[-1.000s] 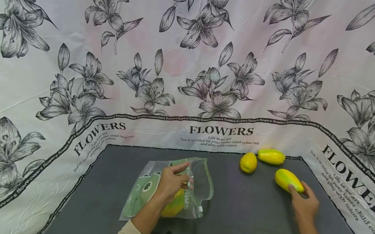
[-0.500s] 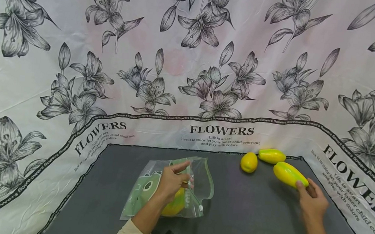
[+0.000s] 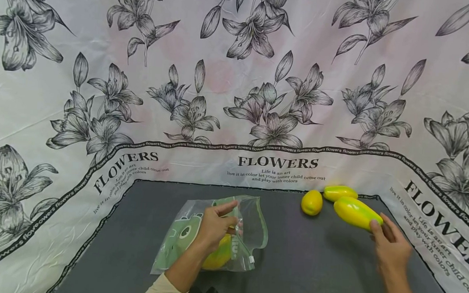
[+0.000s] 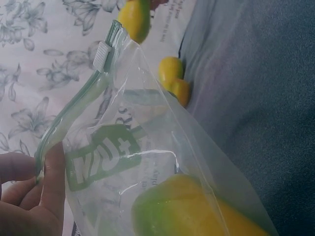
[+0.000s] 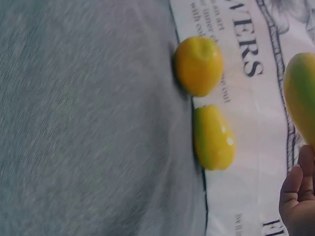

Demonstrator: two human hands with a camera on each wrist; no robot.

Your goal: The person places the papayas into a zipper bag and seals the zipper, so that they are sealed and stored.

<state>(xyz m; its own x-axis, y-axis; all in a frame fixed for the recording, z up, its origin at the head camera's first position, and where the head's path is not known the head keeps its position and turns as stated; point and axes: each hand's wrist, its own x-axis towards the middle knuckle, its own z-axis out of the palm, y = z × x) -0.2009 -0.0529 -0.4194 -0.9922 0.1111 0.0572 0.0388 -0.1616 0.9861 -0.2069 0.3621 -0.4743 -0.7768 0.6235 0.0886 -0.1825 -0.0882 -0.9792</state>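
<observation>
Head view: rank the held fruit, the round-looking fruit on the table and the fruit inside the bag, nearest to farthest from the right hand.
From the right hand:
1. Held fruit: in its fingers.
2. Round-looking fruit: left of the hand, near the table's back edge.
3. Fruit inside the bag: farthest left, by the left hand.

The bag (image 3: 180,237) lies left — one fruit (image 3: 218,255) inside — two fruits (image 3: 311,203) behind, right.
</observation>
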